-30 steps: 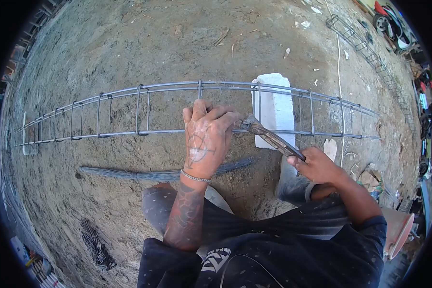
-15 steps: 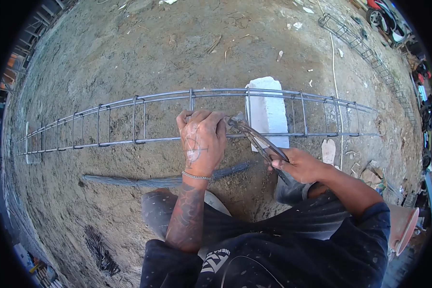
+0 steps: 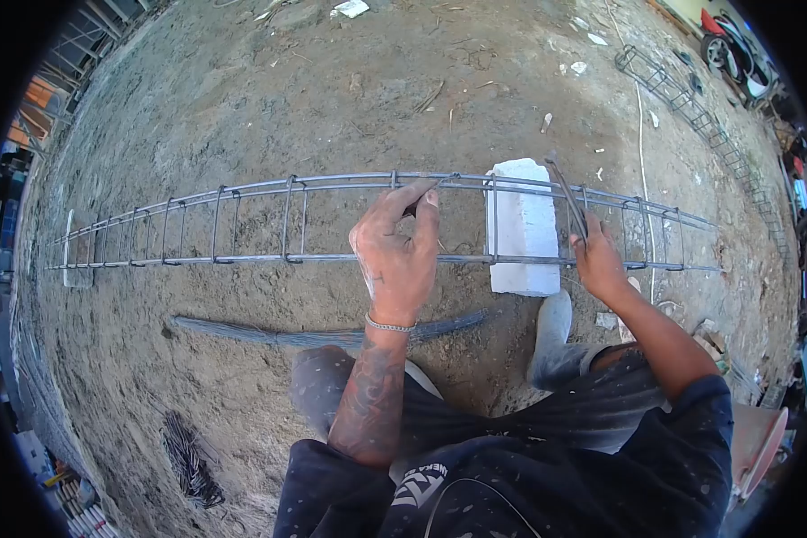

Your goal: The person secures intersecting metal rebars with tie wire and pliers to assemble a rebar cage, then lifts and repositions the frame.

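Observation:
A long cage of steel rebar (image 3: 350,258) with square stirrups lies across the ground in front of me. My left hand (image 3: 396,247) reaches over its near bar, thumb and index finger pinched at the far upper bars. A short thin tie wire (image 3: 448,178) shows at those fingertips, against the bar; its other end is hidden. My right hand (image 3: 599,264) is closed around the handles of dark metal pincers (image 3: 568,195), held above the right part of the cage with the jaws pointing away from me. Under the cage there stands a white block (image 3: 522,229).
A bundle of straight tie wires (image 3: 242,334) lies on the dirt before my knees, a darker wire bundle (image 3: 188,462) at lower left. Another rebar cage (image 3: 690,112) lies at upper right. A second pale block (image 3: 79,255) supports the cage's left end. A bucket (image 3: 758,448) stands at my right.
My left hand has gone from the near bar to the far upper bars. The pincers have moved right and away from me, apart from the left hand. The whole view has shifted slightly.

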